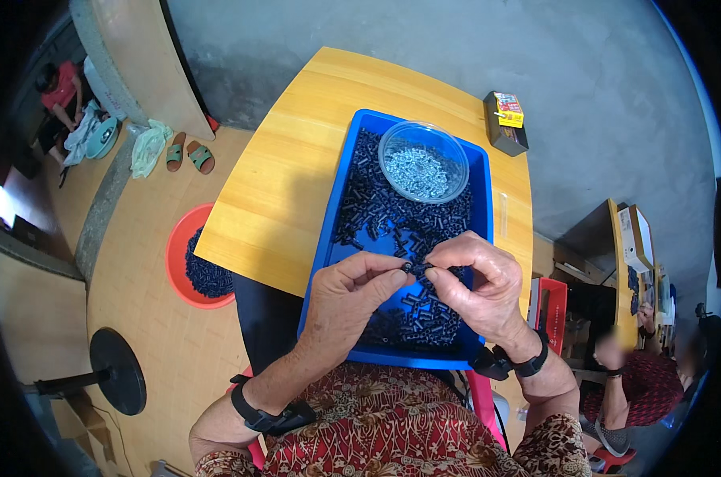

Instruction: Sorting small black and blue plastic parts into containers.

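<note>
Over a blue tray [319, 278] both my hands meet with pinched fingertips. My left hand [340, 298] holds a small black cylindrical part [406, 268] between thumb and forefinger. Close against it, my right hand [485, 285] pinches another tiny dark piece, mostly covered by the fingers. Many loose black cylindrical parts [360, 215] spread across the tray, with a patch of bare blue bottom near my fingertips. At the tray's far end a clear round tub [384, 163] stands on the parts, filled with small silvery metal pieces [417, 172].
The tray rests on a yellow wooden table [285, 159]. A dark box [505, 135] with a yellow packet stands at its far right. On the floor to the left is an orange basin [179, 274] of dark parts. Another person [639, 389] sits at the right, one [62, 95] far left.
</note>
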The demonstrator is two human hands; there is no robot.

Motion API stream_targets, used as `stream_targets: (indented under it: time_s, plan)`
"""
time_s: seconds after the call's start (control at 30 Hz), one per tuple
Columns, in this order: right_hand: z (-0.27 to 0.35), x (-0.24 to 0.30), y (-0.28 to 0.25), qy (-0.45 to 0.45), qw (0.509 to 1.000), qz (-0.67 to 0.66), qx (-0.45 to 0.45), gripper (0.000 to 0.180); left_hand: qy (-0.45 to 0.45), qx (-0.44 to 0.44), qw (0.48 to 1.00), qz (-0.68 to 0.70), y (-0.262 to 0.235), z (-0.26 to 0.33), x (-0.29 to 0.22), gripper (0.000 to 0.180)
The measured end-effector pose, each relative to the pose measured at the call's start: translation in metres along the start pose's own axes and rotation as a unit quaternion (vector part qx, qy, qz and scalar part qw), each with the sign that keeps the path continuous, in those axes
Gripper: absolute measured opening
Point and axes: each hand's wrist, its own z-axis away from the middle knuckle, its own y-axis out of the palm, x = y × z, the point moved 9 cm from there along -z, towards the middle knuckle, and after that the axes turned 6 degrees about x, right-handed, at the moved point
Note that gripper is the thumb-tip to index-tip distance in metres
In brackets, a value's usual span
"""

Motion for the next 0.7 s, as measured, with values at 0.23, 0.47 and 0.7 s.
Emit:
stream_targets:
  time_s: [0.23,0.47,0.7]
  plan:
    - [-0.0012,-0.0005,-0.0026,-0.003,1.0,0.0,0.003,0.012,0.0,0.015,0.999,-0.046,0.0047,-0.0005,-0.0018,0.018]
    - [-0.0027,0.0004,-0.0021,0.011,0.999,-0.007,0.033,0.011,0.006,0.026,0.995,-0.1,0.0094,-0.0004,-0.0045,0.019]
    - [-0.0043,0.0044,-0.0011,-0.003,0.997,0.018,0.069,0.011,-0.004,0.028,0.989,-0.145,0.01,0.0011,-0.0062,0.018]
